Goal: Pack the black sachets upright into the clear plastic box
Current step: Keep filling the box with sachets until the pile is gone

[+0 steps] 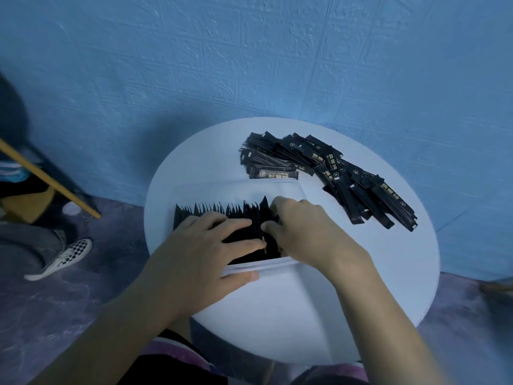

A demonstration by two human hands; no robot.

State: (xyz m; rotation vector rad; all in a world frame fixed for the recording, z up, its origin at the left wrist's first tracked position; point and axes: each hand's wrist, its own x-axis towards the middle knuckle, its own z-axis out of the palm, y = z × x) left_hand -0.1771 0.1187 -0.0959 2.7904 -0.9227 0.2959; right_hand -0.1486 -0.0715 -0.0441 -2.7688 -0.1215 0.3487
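A clear plastic box (258, 267) stands on the round white table (388, 273), holding a row of upright black sachets (222, 209). My left hand (200, 245) lies over the row with straight fingers on the sachet tops and its thumb against the box's near rim. My right hand (302, 232) is inside the box at the row's right end, fingers curled round the last upright sachets. A loose pile of black sachets (327, 173) lies flat on the table behind and to the right of the box.
A blue textured wall rises close behind the table. At the left, another person's leg and checkered shoe (66, 257) rest on the floor beside a slanted wooden stick (50, 179). My knees show below the table's near edge.
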